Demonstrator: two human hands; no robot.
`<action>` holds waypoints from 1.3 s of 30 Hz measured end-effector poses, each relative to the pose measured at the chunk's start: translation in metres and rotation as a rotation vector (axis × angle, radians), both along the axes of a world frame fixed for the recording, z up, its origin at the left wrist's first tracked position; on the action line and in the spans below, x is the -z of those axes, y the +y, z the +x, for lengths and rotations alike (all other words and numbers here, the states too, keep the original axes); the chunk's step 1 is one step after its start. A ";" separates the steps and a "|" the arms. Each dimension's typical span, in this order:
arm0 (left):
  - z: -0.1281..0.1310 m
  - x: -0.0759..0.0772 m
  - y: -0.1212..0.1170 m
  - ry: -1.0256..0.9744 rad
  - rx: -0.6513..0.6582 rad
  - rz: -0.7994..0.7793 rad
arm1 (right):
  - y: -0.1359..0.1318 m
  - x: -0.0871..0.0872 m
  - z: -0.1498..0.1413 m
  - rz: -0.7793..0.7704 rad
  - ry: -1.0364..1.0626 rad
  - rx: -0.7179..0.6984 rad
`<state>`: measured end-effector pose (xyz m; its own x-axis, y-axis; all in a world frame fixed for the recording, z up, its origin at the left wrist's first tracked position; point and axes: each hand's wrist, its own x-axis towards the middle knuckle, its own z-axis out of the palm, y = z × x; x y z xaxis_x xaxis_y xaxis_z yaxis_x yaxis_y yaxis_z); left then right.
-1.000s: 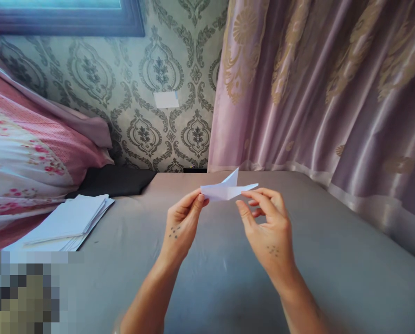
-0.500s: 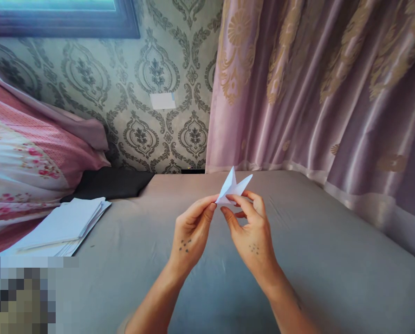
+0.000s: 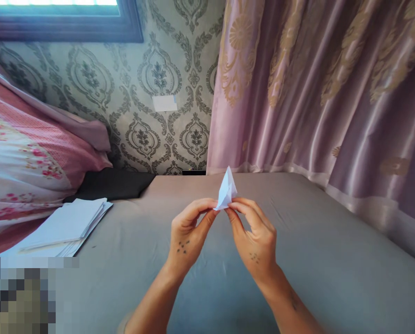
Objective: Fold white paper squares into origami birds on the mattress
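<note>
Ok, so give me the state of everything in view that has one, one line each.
Folded white paper: creased, peak pointing up
Left hand: pinching the paper's lower left
Right hand: pinching its lower right
Paper stack: lying flat, edges uneven
Patterned curtain: hanging in folds
Floral cloth: draped, rumpled

The single view looks from the wearer's head, forward and down, over both forearms entering at the bottom edge; the left-hand grip and right-hand grip are near, lower middle, while the patterned wall stands farther off, upper left to centre.
</note>
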<state>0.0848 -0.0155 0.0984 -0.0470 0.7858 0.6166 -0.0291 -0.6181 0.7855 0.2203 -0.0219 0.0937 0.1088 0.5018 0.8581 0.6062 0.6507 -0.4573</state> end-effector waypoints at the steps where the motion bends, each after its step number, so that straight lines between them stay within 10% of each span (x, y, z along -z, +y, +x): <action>1: -0.001 0.001 0.000 0.008 0.000 0.025 | 0.000 0.000 0.000 -0.003 0.026 0.009; 11: -0.004 -0.004 -0.005 0.207 -0.160 0.329 | -0.002 -0.006 0.004 -0.013 0.024 -0.087; 39: 0.005 0.014 -0.002 0.157 -0.252 0.417 | -0.006 -0.009 0.001 -0.080 -0.031 0.044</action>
<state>0.0902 -0.0180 0.0846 -0.0847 0.4473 0.8904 0.2598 -0.8528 0.4531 0.2211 -0.0283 0.1025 0.1062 0.5640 0.8189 0.6482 0.5853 -0.4871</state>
